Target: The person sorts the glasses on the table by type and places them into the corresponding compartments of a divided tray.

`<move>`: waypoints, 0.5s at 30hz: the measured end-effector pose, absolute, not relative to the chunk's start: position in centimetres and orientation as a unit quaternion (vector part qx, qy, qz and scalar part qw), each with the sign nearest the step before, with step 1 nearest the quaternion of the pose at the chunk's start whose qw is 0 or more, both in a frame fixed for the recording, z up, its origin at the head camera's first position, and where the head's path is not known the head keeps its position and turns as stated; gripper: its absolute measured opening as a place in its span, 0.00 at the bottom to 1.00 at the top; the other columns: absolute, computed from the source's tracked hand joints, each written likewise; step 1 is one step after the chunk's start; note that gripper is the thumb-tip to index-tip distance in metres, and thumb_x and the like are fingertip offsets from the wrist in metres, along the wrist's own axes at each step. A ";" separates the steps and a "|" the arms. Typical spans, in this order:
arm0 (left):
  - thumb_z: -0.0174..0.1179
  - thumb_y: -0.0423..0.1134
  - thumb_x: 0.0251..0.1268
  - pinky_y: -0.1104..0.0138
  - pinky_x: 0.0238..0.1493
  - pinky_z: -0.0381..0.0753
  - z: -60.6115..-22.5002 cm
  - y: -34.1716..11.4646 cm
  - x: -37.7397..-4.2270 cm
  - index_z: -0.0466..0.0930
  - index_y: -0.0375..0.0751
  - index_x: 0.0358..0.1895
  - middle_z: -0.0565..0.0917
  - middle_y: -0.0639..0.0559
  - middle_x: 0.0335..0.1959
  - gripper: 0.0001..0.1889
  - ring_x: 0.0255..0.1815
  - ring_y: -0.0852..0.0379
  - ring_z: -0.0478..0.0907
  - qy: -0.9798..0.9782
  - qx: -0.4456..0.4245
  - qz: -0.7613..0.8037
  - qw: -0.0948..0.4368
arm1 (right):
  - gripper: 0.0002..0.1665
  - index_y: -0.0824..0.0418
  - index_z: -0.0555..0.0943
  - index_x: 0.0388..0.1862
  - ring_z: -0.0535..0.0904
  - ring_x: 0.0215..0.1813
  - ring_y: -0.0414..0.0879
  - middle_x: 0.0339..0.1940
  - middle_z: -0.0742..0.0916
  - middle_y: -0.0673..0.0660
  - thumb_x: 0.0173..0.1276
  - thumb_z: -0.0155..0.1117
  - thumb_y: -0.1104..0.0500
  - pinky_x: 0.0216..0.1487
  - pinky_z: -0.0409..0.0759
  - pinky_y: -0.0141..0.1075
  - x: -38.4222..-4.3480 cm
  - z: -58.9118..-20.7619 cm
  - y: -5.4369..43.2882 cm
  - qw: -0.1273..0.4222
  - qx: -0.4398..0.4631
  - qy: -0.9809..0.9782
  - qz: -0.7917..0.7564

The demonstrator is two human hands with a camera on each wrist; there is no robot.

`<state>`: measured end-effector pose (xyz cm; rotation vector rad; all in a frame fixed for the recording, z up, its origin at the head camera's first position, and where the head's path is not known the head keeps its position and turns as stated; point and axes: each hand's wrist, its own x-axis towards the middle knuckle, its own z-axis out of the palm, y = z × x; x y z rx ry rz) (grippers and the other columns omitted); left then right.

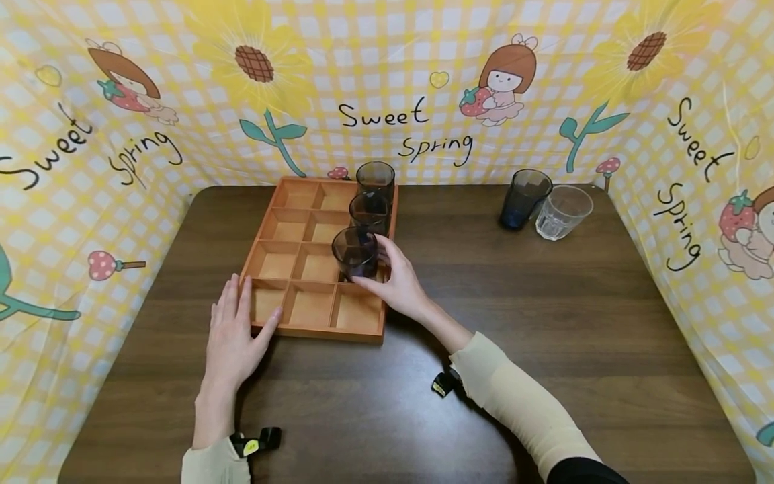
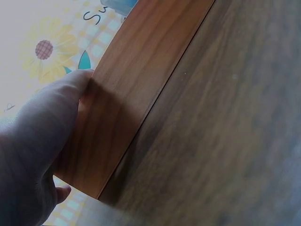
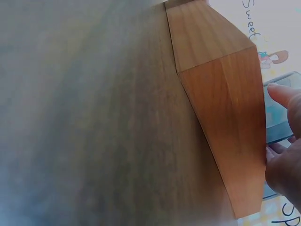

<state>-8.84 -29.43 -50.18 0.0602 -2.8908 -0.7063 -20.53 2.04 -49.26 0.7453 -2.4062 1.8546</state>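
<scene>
Evidently, the right hand grasps the front glass between thumb and fingers, over the tray's right column, third row from the back edge. Whether its base meets the tray floor, I cannot tell. The left hand lies with extended fingers along the tray's left edge, its thumb at the front rim near the front-left corner, clasping nothing. The left wrist view adds an outer wall's plain wooden face; the right wrist view adds two outer faces meeting at a corner, and pale bluish glass beyond the rim. Only the head view shows the compartments and the whole right column: behind the held glass stand the middle glass and the back glass, each partly overlapped. Near the table's far-right corner, a clear glass partly covers a tall dark glass; checked cloth rises behind the back edge.
</scene>
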 end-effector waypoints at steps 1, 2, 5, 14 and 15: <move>0.55 0.63 0.84 0.29 0.89 0.42 -50.2 -29.4 -8.9 0.45 0.38 0.92 0.44 0.33 0.93 0.49 0.93 0.30 0.43 -0.968 0.019 -0.237 0.083 | 0.50 0.66 0.66 0.84 0.79 0.78 0.64 0.78 0.77 0.69 0.68 0.82 0.65 0.80 0.78 0.53 -20.4 -49.2 2.3 0.008 0.239 -0.768 0.593; 0.55 0.63 0.84 0.29 0.89 0.42 -50.1 -29.4 -8.9 0.45 0.38 0.92 0.44 0.33 0.93 0.49 0.93 0.30 0.43 -0.968 0.019 -0.237 0.084 | 0.50 0.66 0.66 0.84 0.78 0.78 0.64 0.79 0.77 0.69 0.69 0.81 0.66 0.81 0.78 0.53 -20.3 -49.1 2.5 0.008 0.241 -0.766 0.596; 0.55 0.63 0.84 0.29 0.89 0.42 -50.0 -29.3 -9.0 0.46 0.38 0.92 0.44 0.33 0.93 0.49 0.93 0.30 0.44 -0.968 0.019 -0.238 0.083 | 0.48 0.66 0.66 0.85 0.78 0.78 0.63 0.78 0.77 0.69 0.71 0.79 0.67 0.81 0.77 0.54 -20.0 -49.0 3.4 0.017 0.245 -0.763 0.598; 0.55 0.64 0.84 0.29 0.89 0.41 -50.1 -29.4 -8.8 0.44 0.38 0.92 0.44 0.32 0.93 0.49 0.93 0.29 0.43 -0.968 0.017 -0.238 0.081 | 0.41 0.69 0.68 0.83 0.75 0.79 0.70 0.75 0.80 0.73 0.74 0.72 0.70 0.84 0.72 0.60 -19.9 -47.7 7.5 0.061 0.205 -0.735 0.643; 0.55 0.64 0.84 0.29 0.89 0.41 -50.1 -29.4 -8.8 0.44 0.38 0.92 0.44 0.32 0.93 0.49 0.93 0.30 0.43 -0.968 0.017 -0.238 0.081 | 0.41 0.69 0.68 0.83 0.75 0.79 0.70 0.75 0.80 0.73 0.74 0.72 0.71 0.84 0.72 0.60 -19.9 -47.5 8.0 0.067 0.195 -0.733 0.648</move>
